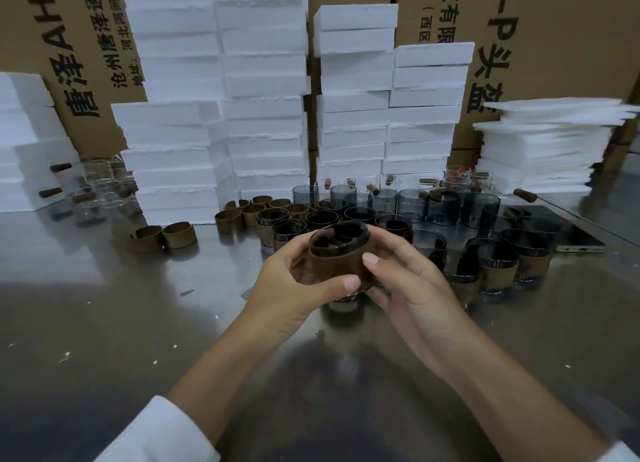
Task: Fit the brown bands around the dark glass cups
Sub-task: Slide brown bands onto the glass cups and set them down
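Your left hand (pixel 294 288) and right hand (pixel 415 288) hold one cup (pixel 341 235) over the table (pixel 104 306), a band (pixel 332 266) round it. Behind that cup: massed cups (pixel 384 202). Behind-left of it: loose bands (pixel 242 216). Right of it: banded cups (pixel 498 271). Far behind-left: handled glasses (pixel 100 191). Far behind it: foam stacks (pixel 263 115), then cartons (pixel 571 46).

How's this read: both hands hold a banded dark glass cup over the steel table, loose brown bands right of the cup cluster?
No: the head view shows the loose brown bands left of the cup cluster. The rest holds: left hand and right hand hold the banded dark glass cup over the steel table.
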Action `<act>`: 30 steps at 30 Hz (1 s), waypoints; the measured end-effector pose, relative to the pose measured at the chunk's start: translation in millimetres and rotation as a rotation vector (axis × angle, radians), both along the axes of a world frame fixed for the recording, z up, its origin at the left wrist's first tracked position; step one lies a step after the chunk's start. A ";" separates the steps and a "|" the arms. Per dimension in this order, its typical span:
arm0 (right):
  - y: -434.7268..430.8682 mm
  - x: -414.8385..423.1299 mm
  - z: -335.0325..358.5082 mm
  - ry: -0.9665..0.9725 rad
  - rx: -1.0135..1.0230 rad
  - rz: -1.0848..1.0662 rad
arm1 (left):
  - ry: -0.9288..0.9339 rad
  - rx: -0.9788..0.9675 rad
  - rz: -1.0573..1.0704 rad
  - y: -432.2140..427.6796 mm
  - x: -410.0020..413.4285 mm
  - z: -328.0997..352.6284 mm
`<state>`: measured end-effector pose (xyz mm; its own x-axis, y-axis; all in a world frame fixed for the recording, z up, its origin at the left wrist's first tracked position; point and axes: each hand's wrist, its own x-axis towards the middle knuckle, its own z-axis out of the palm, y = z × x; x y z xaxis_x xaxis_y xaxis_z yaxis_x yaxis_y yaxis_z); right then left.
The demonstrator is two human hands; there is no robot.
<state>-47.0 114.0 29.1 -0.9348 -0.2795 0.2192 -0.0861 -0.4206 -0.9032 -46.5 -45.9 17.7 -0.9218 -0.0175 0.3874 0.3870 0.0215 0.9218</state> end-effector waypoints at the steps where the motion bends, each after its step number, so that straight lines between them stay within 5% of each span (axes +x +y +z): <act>1: 1.3 -1.3 -0.9 -0.018 0.022 -0.010 | 0.007 -0.030 -0.004 -5.8 0.4 0.3; 9: 6.8 -7.5 -4.8 -0.109 0.091 -0.158 | -0.135 -0.117 0.270 -76.2 -14.0 -12.1; 16: 6.7 -9.0 -5.5 -0.102 0.088 -0.172 | -0.178 -0.305 0.224 -78.5 -27.5 -28.0; 25: 4.8 -12.6 -7.6 -0.092 0.097 -0.183 | -0.237 -0.283 0.185 -63.9 -33.8 -33.2; 30: 4.1 -14.7 -9.4 -0.088 0.111 -0.183 | -0.160 -0.447 0.349 -48.7 -34.1 -32.3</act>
<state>-61.8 118.2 19.7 -0.9862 -0.1218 0.1121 -0.0706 -0.3033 -0.9503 -80.5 -94.6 -14.6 -0.9384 -0.1977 0.2833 0.1435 0.5227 0.8403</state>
